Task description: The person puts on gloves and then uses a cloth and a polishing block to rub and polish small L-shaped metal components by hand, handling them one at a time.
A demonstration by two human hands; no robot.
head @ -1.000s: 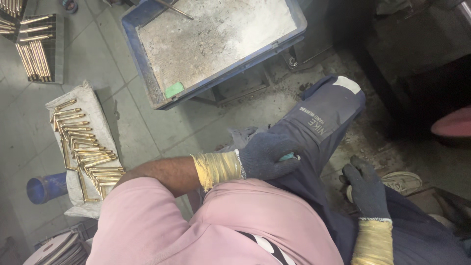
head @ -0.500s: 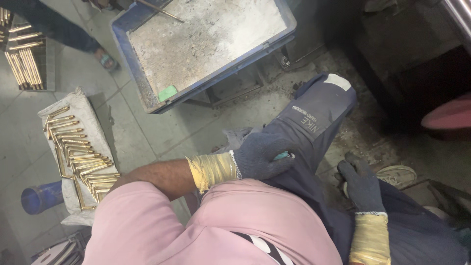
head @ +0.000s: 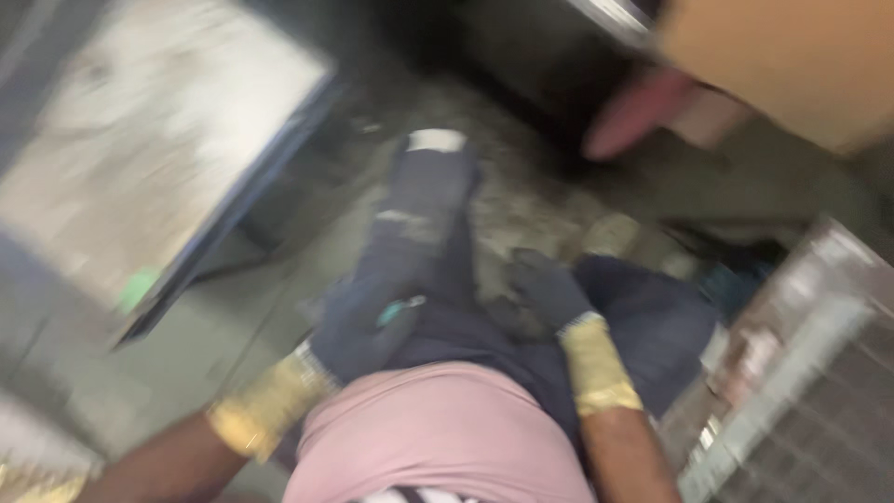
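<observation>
At the bottom of the frame a pink shirt [head: 438, 428] is filling the near foreground, the person looking down over it at their own lap. Just above it, the left hand [head: 358, 335], in a dark glove with a yellowish cuff, is lying on the left thigh of the dark blue trousers [head: 419, 233]; its fingers are curling loosely around a small teal object [head: 399, 309], though blur is hiding whether they are really pinching it or only resting beside it. The right hand [head: 549, 293], gloved the same way, is resting at centre on the right thigh, fingers half bent and holding nothing visible; how tightly they are closed I cannot tell. Both hands seem to be propped on the legs for support while the person is seated low.

Farther up, the left leg is stretching out over gritty grey floor [head: 521, 196]. At the upper left a shallow blue tray [head: 237, 200] is standing, filled with pale grey powdery material. At the lower right a wire-mesh crate [head: 819, 401] is showing, its contents unreadable
</observation>
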